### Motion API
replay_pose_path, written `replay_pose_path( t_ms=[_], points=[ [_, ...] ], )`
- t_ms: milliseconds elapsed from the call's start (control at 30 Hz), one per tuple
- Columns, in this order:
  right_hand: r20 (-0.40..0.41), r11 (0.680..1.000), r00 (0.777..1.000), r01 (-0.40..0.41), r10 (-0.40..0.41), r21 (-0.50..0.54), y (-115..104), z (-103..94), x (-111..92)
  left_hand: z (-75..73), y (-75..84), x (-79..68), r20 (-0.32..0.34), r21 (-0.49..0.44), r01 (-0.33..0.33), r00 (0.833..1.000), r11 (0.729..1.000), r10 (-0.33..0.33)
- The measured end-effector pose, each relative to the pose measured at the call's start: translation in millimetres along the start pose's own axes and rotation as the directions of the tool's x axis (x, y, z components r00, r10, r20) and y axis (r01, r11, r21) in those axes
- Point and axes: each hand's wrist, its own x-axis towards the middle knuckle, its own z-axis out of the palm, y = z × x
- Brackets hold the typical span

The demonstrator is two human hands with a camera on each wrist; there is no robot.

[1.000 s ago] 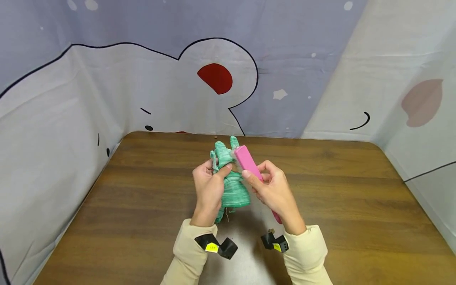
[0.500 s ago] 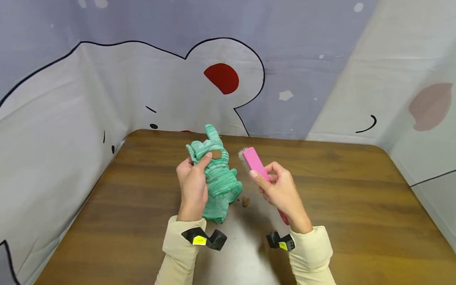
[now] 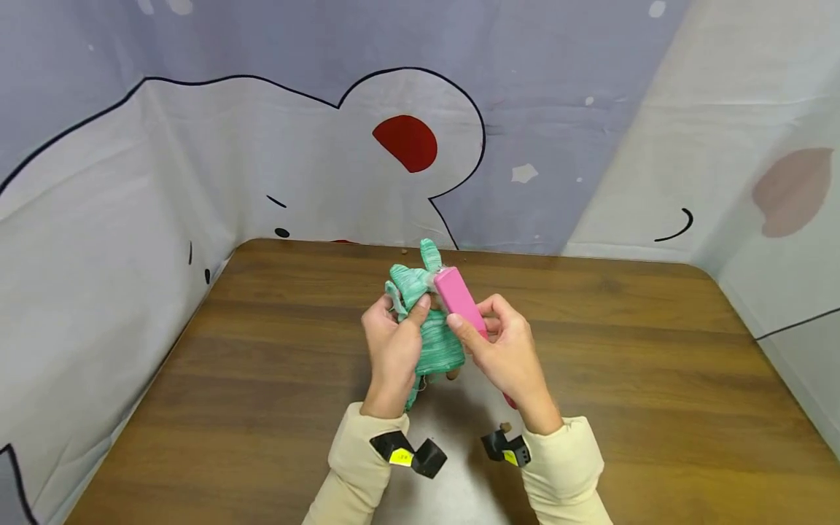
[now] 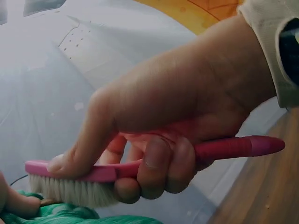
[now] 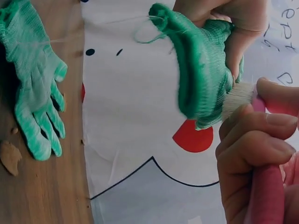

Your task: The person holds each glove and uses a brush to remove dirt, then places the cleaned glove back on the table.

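Observation:
My left hand point(image 3: 394, 354) grips a green knitted glove point(image 3: 438, 348) above the table, its thumb pressed on the glove's upper part. A brown patch point(image 4: 46, 202) shows on the glove beside the thumb in the left wrist view. In my right hand point(image 3: 515, 357) is a pink-handled brush point(image 3: 462, 300), its pale bristles point(image 4: 74, 192) against the glove near that patch. The right wrist view shows the glove's cuff hanging loose, with stray threads. Below, a second green glove point(image 5: 35, 88) lies flat on the table, mostly hidden in the head view by the left hand and the held glove.
On the wooden table point(image 3: 623, 350), a brown crumbly lump point(image 5: 10, 157) lies beside the second glove, with small crumbs about. A printed cloth wall point(image 3: 295, 146) encloses the table at the back and sides.
Half a second ago the held glove was further left, apart from the brush, its brown patch exposed. It has since moved right and turned, and the bristles meet it again.

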Motion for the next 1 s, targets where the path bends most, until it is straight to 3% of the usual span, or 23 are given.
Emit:
replay_pose_path(
  t_ms=[167, 467, 600, 767, 1000],
  points=[
    [0.02, 0.998, 0.999, -0.038, 0.039, -0.05, 6, 0.1, 1, -2.5, 1.8, 0.6, -0.091, -0.093, -0.02, 0.996, 0.995, 0.012],
    [0.024, 0.994, 0.998, -0.061, 0.063, -0.087, 39, -9.5, 13, -8.7, 6.7, 6.7, -0.143, -0.227, -0.062, 0.989, 0.972, 0.03],
    [0.016, 0.997, 0.997, -0.074, 0.074, 0.035, 42, -13.4, 15, -8.2, 7.5, 7.4, -0.086, -0.198, -0.053, 0.996, 0.979, 0.037],
    [0.022, 0.972, 0.999, -0.047, 0.044, 0.229, 36, -13.5, 13, -3.4, 1.3, 6.3, 0.005, -0.065, -0.011, 1.0, 0.998, 0.011],
    [0.046, 0.963, 0.999, 0.003, -0.016, 0.27, 29, -6.3, 9, 2.5, -5.8, 0.6, 0.082, 0.028, -0.006, 0.997, 1.0, 0.003]
  ],
)
